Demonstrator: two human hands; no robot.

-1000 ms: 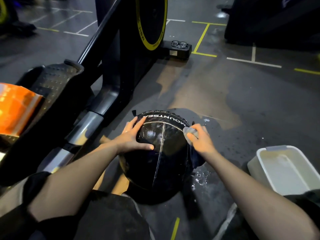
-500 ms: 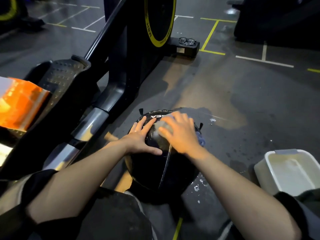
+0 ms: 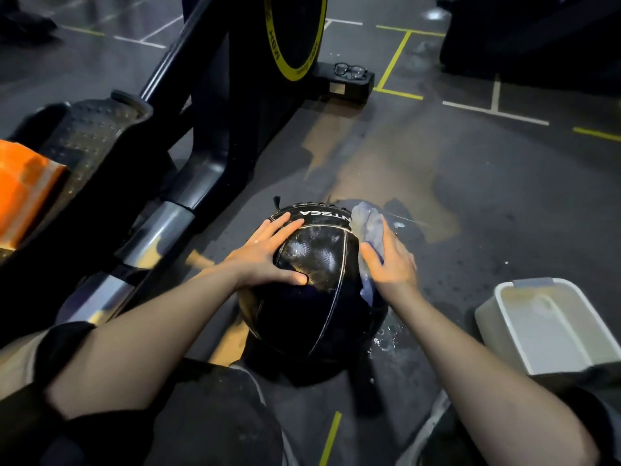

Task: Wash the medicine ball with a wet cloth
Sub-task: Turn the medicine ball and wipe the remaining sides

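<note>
Since half a second earlier, our right hand (image 3: 391, 260) had slid off the top of the medicine ball (image 3: 312, 290) to its right flank, carrying the wet cloth (image 3: 369, 227) with it. The ball sat on the dark gym floor (image 3: 470, 196) between our knees, just right of the exercise machine (image 3: 188, 136). Our left hand (image 3: 268, 253) lay flat and spread on the ball's upper left, closed on nothing, only bracing. Our right grip pressed the bluish cloth against the ball, thumb pinning it, fingers loosely curled. We judged the ball heavy, its stitched skin glossy and slippery when wet, so broad palm contact on opposite sides seemed safest. The cloth looked soft and limp. A white basin (image 3: 497, 317) stood right of the ball.
</note>
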